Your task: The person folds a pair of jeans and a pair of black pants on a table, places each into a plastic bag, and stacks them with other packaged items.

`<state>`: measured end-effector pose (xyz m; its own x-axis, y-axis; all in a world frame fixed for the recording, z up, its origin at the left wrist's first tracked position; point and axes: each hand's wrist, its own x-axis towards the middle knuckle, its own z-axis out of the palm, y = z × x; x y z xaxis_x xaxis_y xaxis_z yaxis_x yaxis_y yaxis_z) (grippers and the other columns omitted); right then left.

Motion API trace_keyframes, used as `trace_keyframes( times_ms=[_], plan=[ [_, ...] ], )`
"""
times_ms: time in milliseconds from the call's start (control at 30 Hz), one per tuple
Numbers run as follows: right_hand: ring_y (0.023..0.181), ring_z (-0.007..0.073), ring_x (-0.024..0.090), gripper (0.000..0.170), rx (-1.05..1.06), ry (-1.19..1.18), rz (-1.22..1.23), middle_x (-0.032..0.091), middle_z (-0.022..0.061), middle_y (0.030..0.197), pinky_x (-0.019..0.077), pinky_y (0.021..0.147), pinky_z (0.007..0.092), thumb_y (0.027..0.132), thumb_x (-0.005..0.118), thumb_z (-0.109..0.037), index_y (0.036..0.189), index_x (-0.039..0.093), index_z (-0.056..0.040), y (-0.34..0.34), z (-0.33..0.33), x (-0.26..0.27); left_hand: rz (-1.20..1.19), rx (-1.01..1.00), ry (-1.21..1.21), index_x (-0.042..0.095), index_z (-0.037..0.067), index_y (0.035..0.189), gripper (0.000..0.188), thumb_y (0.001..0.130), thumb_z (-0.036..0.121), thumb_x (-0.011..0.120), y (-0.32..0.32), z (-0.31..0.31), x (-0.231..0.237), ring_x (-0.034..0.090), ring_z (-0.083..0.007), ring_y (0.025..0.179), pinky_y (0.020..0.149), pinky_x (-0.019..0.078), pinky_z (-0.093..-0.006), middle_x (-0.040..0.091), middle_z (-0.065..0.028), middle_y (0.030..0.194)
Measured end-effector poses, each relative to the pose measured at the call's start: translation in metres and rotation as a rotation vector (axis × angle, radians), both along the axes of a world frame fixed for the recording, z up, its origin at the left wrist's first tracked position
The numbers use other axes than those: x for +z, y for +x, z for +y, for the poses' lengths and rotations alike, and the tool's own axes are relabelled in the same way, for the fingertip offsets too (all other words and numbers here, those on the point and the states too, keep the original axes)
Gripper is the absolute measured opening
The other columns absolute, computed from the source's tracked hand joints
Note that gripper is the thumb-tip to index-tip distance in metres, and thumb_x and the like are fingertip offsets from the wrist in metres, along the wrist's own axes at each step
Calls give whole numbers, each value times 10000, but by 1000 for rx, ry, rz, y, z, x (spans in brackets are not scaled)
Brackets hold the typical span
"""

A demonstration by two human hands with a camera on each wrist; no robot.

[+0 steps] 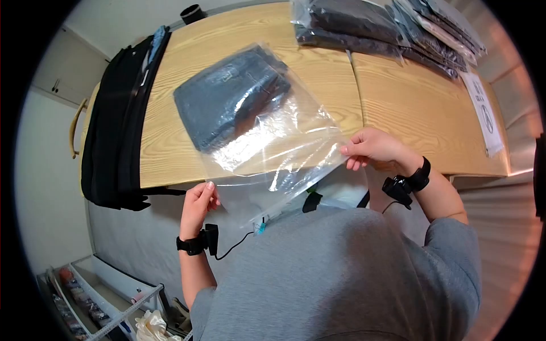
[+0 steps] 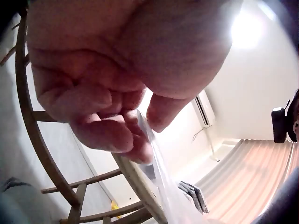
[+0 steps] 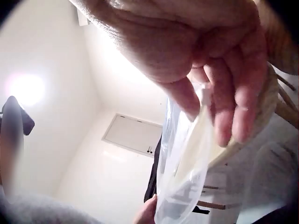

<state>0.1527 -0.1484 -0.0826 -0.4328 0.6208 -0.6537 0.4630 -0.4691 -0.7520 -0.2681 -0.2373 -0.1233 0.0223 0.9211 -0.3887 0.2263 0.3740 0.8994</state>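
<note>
A clear plastic bag [image 1: 284,153] lies on the wooden table with folded dark clothing [image 1: 227,94] in its far part. Its near end reaches over the table's front edge. The left hand [image 1: 200,206] pinches the bag's left corner between thumb and fingers; the left wrist view shows the film [image 2: 161,172] between thumb and fingertips of that hand [image 2: 117,70]. The right hand [image 1: 368,149] pinches the right corner; in the right wrist view the bag [image 3: 187,163] hangs from the thumb and fingers of this hand [image 3: 201,60].
Black garments [image 1: 114,125] lie along the table's left side. Bagged dark clothes [image 1: 352,28] are stacked at the back right. A paper sheet [image 1: 482,113] is at the right edge, and a black cup [image 1: 192,14] stands at the back. A rack [image 1: 114,307] is at lower left.
</note>
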Motion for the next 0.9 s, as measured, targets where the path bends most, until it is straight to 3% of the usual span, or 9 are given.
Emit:
trace_keyframes(
  times_ms=[233,433,500,567,633,700,733,867,900],
  plan=[
    [606,75,624,332,-246,137,99,685,62,705,409,482,190,923,573,-326,828,662,-21,6,-39,-10,-37,44,49,573,62,698,320,944,262,537,4,-2,-7,477,-55,565,542,365,-207,551,14,617],
    [765,107,628,323,-15,144,241,690,79,874,472,641,229,933,544,-282,975,679,9,8,-30,20,-393,78,214,541,28,708,188,878,91,488,-13,-9,-21,480,-85,619,577,366,-220,527,-17,655],
    [831,135,622,274,73,134,338,685,93,907,484,739,254,920,557,-210,1019,672,18,21,-12,15,-80,200,487,545,13,834,41,834,40,514,-17,-5,-27,507,-103,731,650,392,-228,549,-31,809],
    [825,137,616,209,205,295,116,686,76,871,483,784,269,881,597,-158,985,683,1,24,10,20,383,76,776,546,52,1122,379,755,-37,579,-3,4,-6,529,-234,1000,846,430,-322,537,-102,1117],
    [952,209,606,346,285,422,15,658,137,1029,468,879,327,818,653,-131,1143,613,-19,19,35,13,823,-84,908,538,121,1243,527,740,1,638,1,18,9,440,-333,1215,961,386,-393,468,-153,1306],
    [1142,313,519,601,395,1109,-220,512,217,1275,407,987,386,767,674,-115,1325,458,-66,-6,47,17,900,-163,893,536,169,1273,555,750,19,649,2,32,14,377,-350,1276,998,354,-415,410,-155,1373],
    [1280,394,369,824,486,1130,-301,319,252,1421,331,1061,435,724,685,-76,1440,285,-153,-16,52,17,968,-250,869,533,217,1302,585,760,37,659,1,38,15,313,-367,1338,1035,322,-438,353,-157,1440],
    [1323,409,320,920,647,1205,-388,273,244,1454,300,1087,450,677,678,17,1457,275,-259,-40,63,12,1035,-386,935,617,276,1212,470,802,46,624,-3,58,13,307,-363,1346,1044,313,-453,333,-108,1478],
    [1331,385,321,844,596,1202,-238,295,219,1456,295,1091,438,686,660,36,1418,360,-257,-43,66,7,1020,-401,928,625,269,1202,459,799,48,630,-5,61,15,293,-366,1356,1051,306,-451,346,-110,1473]
  ],
)
